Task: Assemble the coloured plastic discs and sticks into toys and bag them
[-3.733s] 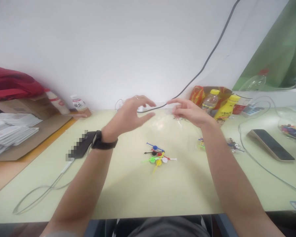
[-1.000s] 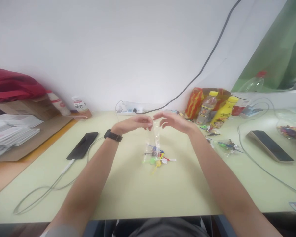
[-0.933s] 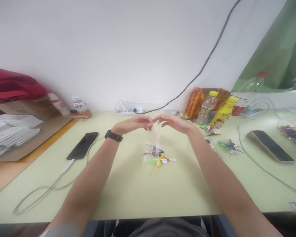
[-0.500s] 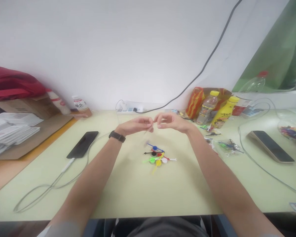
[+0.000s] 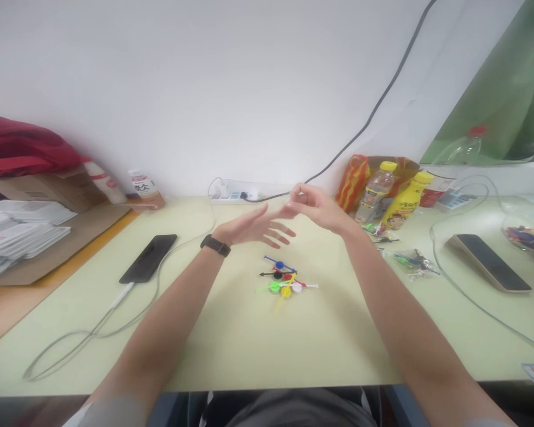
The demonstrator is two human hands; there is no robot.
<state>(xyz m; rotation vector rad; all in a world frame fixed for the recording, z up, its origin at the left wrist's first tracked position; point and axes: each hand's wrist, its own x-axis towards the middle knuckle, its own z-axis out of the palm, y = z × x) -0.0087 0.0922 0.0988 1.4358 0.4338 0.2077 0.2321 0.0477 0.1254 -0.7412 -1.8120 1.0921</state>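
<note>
At the hands' six o'clock, spinners (image 5: 288, 277) are left loose; at four, pieces (image 5: 409, 261) are bagged. Left hand (image 5: 254, 229) is spread, right hand (image 5: 319, 209) curled, its hold unclear.

Left hand (image 5: 253, 228) has uncurled (it was pinching before).

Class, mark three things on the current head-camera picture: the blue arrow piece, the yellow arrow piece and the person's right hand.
Blue arrow piece (image 5: 280, 265): head view, on its round hub.
Yellow arrow piece (image 5: 286, 292): head view, on its round hub.
Right hand (image 5: 319, 207): head view, on the middle of the hand.
</note>
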